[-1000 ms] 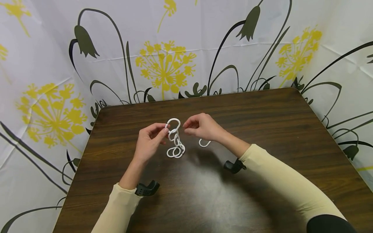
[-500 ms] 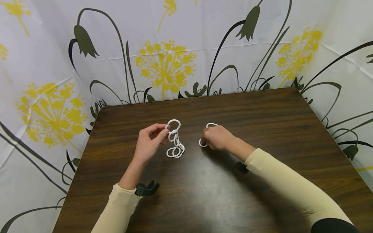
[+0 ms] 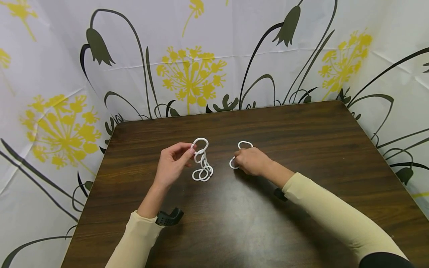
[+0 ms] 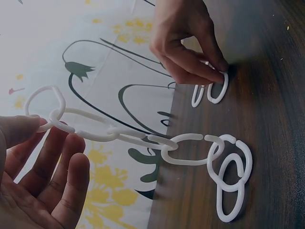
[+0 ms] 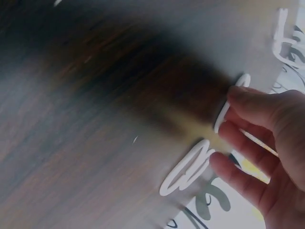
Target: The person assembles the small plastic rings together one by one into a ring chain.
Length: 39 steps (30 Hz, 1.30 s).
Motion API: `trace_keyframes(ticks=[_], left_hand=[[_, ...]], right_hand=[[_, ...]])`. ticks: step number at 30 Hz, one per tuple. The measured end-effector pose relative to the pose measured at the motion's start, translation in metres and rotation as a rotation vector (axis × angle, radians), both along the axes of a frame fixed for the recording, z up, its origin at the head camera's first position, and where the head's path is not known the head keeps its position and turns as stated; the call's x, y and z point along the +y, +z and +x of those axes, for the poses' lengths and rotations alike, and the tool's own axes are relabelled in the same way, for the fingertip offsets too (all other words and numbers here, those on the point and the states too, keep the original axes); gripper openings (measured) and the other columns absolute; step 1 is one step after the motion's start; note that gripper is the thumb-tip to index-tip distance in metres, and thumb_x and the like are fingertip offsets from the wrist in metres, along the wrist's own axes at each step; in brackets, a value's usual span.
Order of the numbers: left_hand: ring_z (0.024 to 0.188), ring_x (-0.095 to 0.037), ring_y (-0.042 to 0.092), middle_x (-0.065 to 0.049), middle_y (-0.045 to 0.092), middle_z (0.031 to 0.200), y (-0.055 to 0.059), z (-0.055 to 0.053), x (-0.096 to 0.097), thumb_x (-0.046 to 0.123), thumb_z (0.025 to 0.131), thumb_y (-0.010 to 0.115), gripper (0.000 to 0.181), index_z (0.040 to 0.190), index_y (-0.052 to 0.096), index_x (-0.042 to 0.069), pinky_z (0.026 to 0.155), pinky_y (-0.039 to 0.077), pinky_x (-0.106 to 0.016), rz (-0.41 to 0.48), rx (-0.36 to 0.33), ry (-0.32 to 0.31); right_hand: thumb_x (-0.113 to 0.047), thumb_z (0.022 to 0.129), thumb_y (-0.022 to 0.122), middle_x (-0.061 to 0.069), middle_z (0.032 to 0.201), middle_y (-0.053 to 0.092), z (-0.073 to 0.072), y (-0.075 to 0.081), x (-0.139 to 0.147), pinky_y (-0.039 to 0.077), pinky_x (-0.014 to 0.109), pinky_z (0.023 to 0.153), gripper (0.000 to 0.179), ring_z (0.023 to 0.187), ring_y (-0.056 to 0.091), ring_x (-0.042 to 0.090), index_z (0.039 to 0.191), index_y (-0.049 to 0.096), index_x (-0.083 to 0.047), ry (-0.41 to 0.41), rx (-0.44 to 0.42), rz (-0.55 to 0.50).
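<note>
My left hand (image 3: 171, 163) pinches the top link of a white plastic chain (image 4: 186, 162) between thumb and index finger. The chain hangs slanting down from it, and its lowest links lie bunched on the dark wooden table (image 3: 207, 230). To the right, my right hand (image 3: 253, 160) reaches down to the tabletop, thumb and index finger pinching a loose white link (image 4: 226, 88). That link is partly covered by the fingers in the head view. Just beyond the same hand lies another loose white link (image 3: 245, 142), not held; the right wrist view shows it near the other fingertips.
A white curtain (image 3: 127, 85) with yellow and green flower prints hangs behind the table's far edge. Each wrist carries a small black camera; the left one (image 3: 170, 217) sits just above the tabletop.
My right hand has moved right and down, from beside the chain's top link to a loose link on the table, and now pinches it. The left hand and chain have stayed still.
</note>
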State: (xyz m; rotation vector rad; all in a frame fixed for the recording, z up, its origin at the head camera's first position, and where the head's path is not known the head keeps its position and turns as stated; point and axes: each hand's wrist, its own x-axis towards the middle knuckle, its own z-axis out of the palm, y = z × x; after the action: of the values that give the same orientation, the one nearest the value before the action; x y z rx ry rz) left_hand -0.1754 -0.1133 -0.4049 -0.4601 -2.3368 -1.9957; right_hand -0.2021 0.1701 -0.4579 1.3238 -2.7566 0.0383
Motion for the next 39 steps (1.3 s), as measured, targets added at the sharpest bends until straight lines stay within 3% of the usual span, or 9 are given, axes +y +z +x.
trace_keyframes(ticks=[7, 13, 19, 25, 33, 36, 39], left_hand=[[0.077, -0.018, 0.067, -0.003, 0.072, 0.097, 0.000, 0.000, -0.001, 0.010, 0.094, 0.067, 0.020, 0.108, 0.069, -0.004, 0.057, 0.056, -0.032, -0.010, -0.008, 0.002], [0.078, -0.024, 0.067, -0.003, 0.072, 0.096, -0.001, -0.001, -0.001, 0.010, 0.094, 0.067, 0.019, 0.108, 0.070, -0.004, 0.057, 0.057, -0.033, -0.017, 0.005, 0.004], [0.078, -0.025, 0.067, -0.002, 0.071, 0.096, -0.001, -0.001, -0.001, 0.009, 0.094, 0.067, 0.021, 0.108, 0.069, -0.005, 0.058, 0.057, -0.032, -0.020, 0.007, -0.005], [0.078, -0.023, 0.067, -0.003, 0.071, 0.096, -0.002, -0.001, -0.001, 0.009, 0.094, 0.067, 0.020, 0.108, 0.069, -0.005, 0.057, 0.056, -0.031, -0.019, 0.013, -0.008], [0.078, -0.024, 0.067, 0.001, 0.072, 0.094, 0.000, 0.000, 0.000, 0.008, 0.094, 0.067, 0.019, 0.107, 0.070, -0.004, 0.057, 0.056, -0.029, -0.021, 0.010, 0.002], [0.079, -0.024, 0.067, 0.001, 0.072, 0.093, 0.001, 0.001, 0.000, 0.009, 0.094, 0.067, 0.019, 0.108, 0.069, -0.005, 0.058, 0.056, -0.029, -0.026, 0.009, 0.005], [0.078, -0.022, 0.067, -0.006, 0.072, 0.095, 0.001, 0.001, 0.000, 0.010, 0.094, 0.067, 0.020, 0.108, 0.069, -0.005, 0.058, 0.057, -0.031, -0.031, 0.012, 0.005]], right_hand=[[-0.010, 0.082, 0.072, -0.001, 0.084, 0.062, 0.000, -0.003, 0.000, 0.053, 0.040, 0.058, 0.013, 0.080, 0.062, 0.019, 0.075, 0.067, -0.019, 0.033, 0.050, -0.010], [-0.009, 0.083, 0.069, 0.000, 0.083, 0.061, 0.000, -0.005, -0.001, 0.053, 0.037, 0.059, 0.013, 0.082, 0.061, 0.021, 0.075, 0.063, -0.017, 0.061, 0.096, -0.018], [-0.012, 0.087, 0.067, -0.003, 0.084, 0.062, 0.000, 0.000, -0.003, 0.054, 0.036, 0.063, 0.006, 0.084, 0.062, 0.018, 0.084, 0.063, -0.017, 0.023, 0.060, -0.064], [-0.015, 0.094, 0.061, -0.005, 0.082, 0.060, -0.001, 0.014, -0.006, 0.053, 0.035, 0.060, 0.006, 0.079, 0.061, 0.016, 0.090, 0.064, -0.018, -0.025, 0.090, -0.207], [-0.010, 0.091, 0.065, -0.005, 0.087, 0.062, 0.003, 0.049, -0.017, 0.050, 0.031, 0.057, 0.013, 0.074, 0.058, 0.010, 0.102, 0.071, -0.014, -0.060, 0.149, -0.465], [-0.011, 0.090, 0.067, -0.006, 0.086, 0.062, 0.005, 0.062, -0.021, 0.049, 0.028, 0.058, 0.016, 0.070, 0.056, 0.007, 0.104, 0.073, -0.014, -0.101, 0.136, -0.557], [-0.010, 0.090, 0.069, -0.007, 0.085, 0.064, 0.006, 0.073, -0.024, 0.048, 0.026, 0.060, 0.018, 0.070, 0.056, 0.005, 0.107, 0.074, -0.013, -0.159, 0.084, -0.670]])
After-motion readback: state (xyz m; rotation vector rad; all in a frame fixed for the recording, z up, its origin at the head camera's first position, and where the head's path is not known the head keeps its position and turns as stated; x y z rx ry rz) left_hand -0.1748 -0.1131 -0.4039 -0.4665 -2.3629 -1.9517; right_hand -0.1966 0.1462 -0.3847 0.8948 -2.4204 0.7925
